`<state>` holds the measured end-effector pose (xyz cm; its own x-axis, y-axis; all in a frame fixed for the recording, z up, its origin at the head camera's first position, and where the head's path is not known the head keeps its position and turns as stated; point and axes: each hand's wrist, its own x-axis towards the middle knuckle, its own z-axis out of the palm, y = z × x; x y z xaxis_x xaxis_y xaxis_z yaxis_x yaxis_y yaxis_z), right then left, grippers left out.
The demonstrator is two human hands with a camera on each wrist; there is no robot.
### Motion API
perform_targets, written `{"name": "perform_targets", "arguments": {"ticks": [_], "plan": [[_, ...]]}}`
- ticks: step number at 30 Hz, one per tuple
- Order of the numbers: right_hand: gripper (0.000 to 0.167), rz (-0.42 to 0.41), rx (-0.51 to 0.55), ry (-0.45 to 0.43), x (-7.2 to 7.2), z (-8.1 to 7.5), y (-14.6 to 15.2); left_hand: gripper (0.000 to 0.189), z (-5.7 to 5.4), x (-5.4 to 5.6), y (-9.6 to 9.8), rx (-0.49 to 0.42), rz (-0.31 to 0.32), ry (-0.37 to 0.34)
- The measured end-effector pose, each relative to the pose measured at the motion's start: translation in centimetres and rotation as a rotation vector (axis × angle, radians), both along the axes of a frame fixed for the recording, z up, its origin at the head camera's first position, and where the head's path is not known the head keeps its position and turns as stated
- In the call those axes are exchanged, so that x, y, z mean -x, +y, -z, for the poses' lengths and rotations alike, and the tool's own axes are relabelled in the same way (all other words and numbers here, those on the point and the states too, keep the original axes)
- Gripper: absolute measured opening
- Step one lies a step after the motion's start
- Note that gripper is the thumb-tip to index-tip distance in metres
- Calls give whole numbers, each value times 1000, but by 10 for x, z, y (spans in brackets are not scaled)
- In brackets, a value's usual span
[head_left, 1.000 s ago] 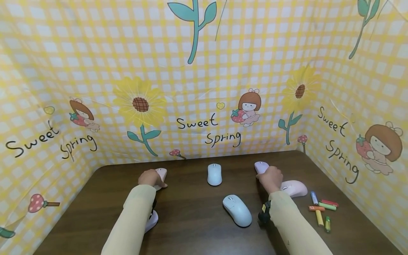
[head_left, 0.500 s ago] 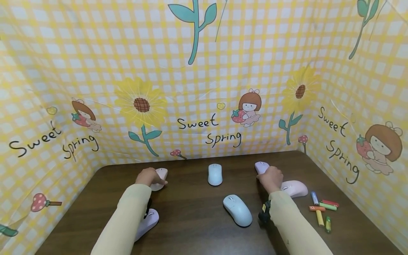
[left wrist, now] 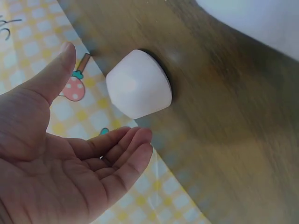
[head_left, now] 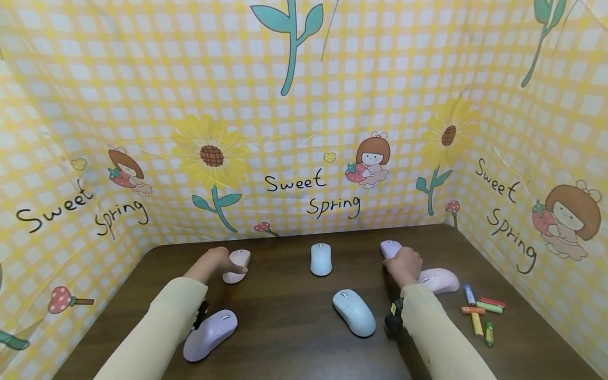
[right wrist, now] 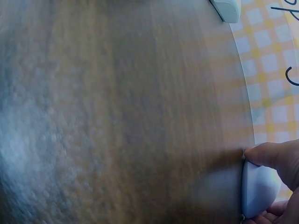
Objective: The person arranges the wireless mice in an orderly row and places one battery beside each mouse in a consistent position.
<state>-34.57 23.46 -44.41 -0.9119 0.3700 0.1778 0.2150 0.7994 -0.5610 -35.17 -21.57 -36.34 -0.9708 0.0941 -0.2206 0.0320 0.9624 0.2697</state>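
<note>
At the far left of the table, a pale pink computer mouse (head_left: 238, 265) lies beside my left hand (head_left: 216, 263). In the left wrist view that hand (left wrist: 70, 158) has its thumb spread and its fingers loosely bent, with the pink mouse (left wrist: 138, 85) apart from them. At the far right my right hand (head_left: 404, 265) grips a lilac mouse (head_left: 390, 249) from behind. The right wrist view shows the thumb on one side of this mouse (right wrist: 261, 186) and fingers on the other.
A larger lilac mouse (head_left: 210, 335) lies by my left wrist. Two pale blue mice, one small (head_left: 321, 259) and one larger (head_left: 354, 312), lie mid-table. Beyond my right hand are a larger pink mouse (head_left: 440, 281) and several coloured batteries (head_left: 476, 324). Checked cloth (head_left: 294, 132) surrounds the table.
My left hand has drawn back leftward off the pink mouse, and the left forearm has swung left, uncovering the larger lilac mouse. My right hand stays on its mouse.
</note>
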Motion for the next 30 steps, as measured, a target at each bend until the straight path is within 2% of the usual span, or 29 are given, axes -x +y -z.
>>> {"name": "perform_targets", "arguments": {"ticks": [4,10,15,17,20,30], "plan": [[49,-2,3,0,-1,0,0,68,-2,-10,-5,-16,35,8],[49,-9,15,-7,-2,1,0,50,3,-25,-19,-28,101,55],[50,-5,14,-17,-2,3,1,54,5,-40,-33,-87,170,87],[51,-2,8,-19,-1,3,2,62,6,-46,-38,-108,192,80],[52,0,2,-22,-1,3,3,65,9,-55,-45,-137,225,61],[51,-1,5,-26,0,2,1,52,21,-80,-61,-237,338,0]]}}
